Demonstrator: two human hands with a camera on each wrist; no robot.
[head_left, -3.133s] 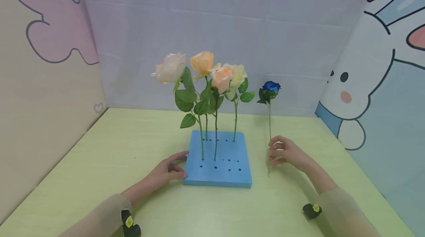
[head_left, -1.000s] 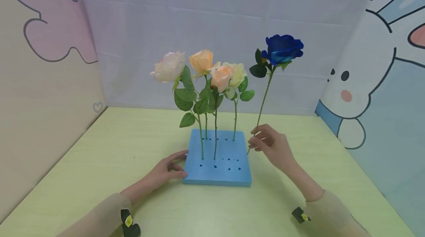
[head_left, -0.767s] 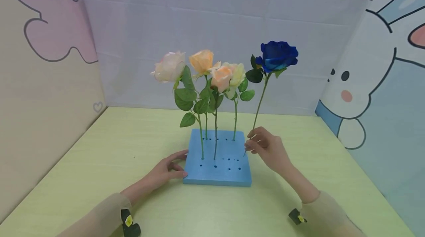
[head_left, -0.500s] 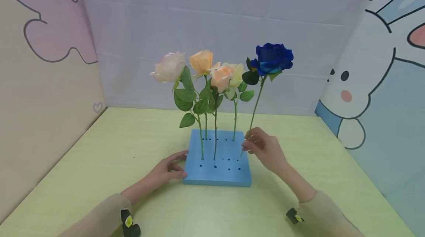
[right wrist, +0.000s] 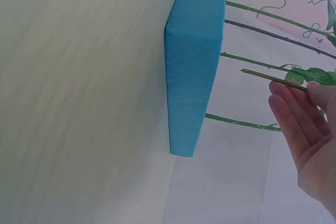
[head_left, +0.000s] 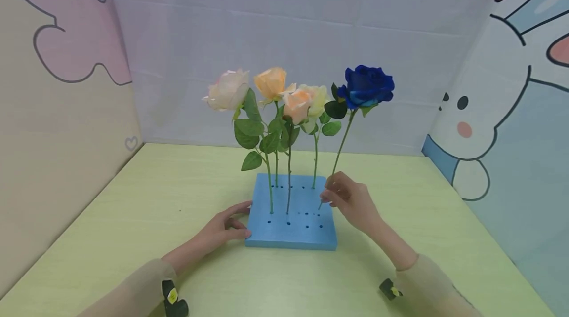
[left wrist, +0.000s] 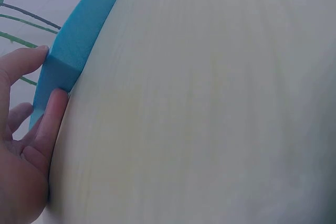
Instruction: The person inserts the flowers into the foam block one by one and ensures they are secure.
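Observation:
A blue foam block with several holes lies flat on the green table. Several pale roses stand upright in its back holes. My left hand rests against the block's left edge, with the thumb on the top corner and straight fingers along the side. My right hand pinches the thin stem of a blue rose. The stem leans right, and its lower tip hangs just off the block's top surface near the right side.
Cartoon-printed panels wall the table in on the left, the back and the right. Bare tabletop stretches left, right and in front of the block. A black strap sits at each wrist.
My right hand has carried the blue rose left and lower, from beside the block to over its right part. The left hand and the standing roses have not moved.

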